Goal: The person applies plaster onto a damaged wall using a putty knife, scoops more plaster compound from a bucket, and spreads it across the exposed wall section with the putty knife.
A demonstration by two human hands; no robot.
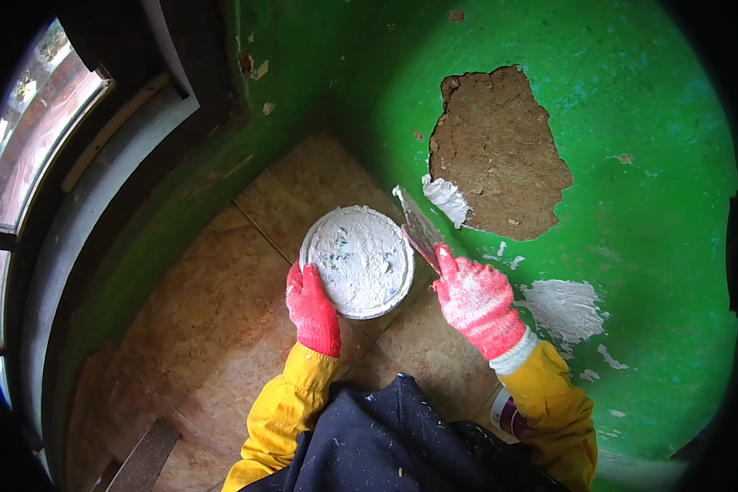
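Observation:
My left hand (312,312), in a pink-red glove, grips the left edge of a round rimmed lid (361,262) coated with white filler. My right hand (477,303), in a matching glove dusted white, is closed round the handle of a putty knife (421,228). Its blade points up and left, close to the lid's right edge, with white filler at the tip. Just beyond the blade, a white filler smear (447,202) lies on the lower left border of a bare brown patch (500,152) in the green wall. Below that patch is a larger white filled area (564,310), beside my right wrist.
The green wall (648,221) rises on the right and meets another green wall at a corner. Brown tiles (213,287) cover the floor. A window (41,139) stands at the left. A wooden piece (145,456) lies at lower left, and a white-and-purple container (508,414) is partly behind my right sleeve.

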